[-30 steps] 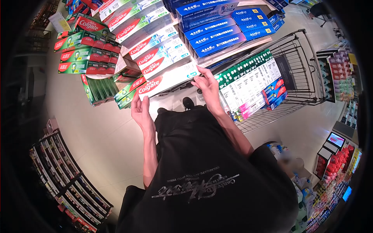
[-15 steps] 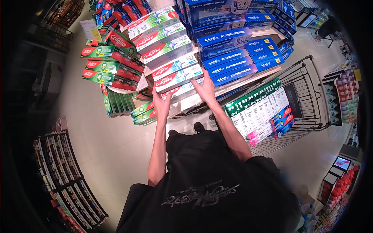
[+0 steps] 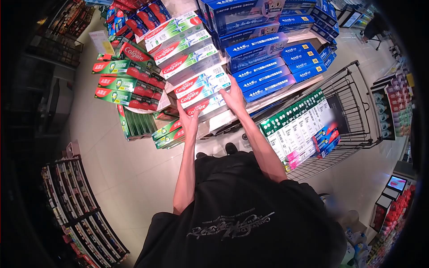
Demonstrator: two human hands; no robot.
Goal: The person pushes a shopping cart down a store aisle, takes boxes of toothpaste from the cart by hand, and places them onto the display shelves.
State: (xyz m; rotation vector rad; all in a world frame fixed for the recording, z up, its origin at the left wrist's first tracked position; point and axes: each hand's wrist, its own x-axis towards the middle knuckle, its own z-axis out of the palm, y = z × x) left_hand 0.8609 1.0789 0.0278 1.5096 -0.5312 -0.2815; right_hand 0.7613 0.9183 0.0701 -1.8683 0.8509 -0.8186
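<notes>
White, red and green Colgate toothpaste boxes lie in a stepped row at the front of the display. My left hand is closed around the left end of one box in the front group, thumb toward me. At the right end, my right hand grips with its thumb on the front and fingers along the side. Another Colgate box shows just below, between my wrists. Farther back in the same row are more Colgate boxes. The fingers' undersides are hidden.
Blue toothpaste boxes are stacked to the right, green and red boxes to the left. A wire shopping cart holding green-and-white cartons stands close on my right. Shelves line the lower left.
The held box has come closer against the box behind it, narrowing the step between them. More of the box beneath shows. Both hands keep their grip.
</notes>
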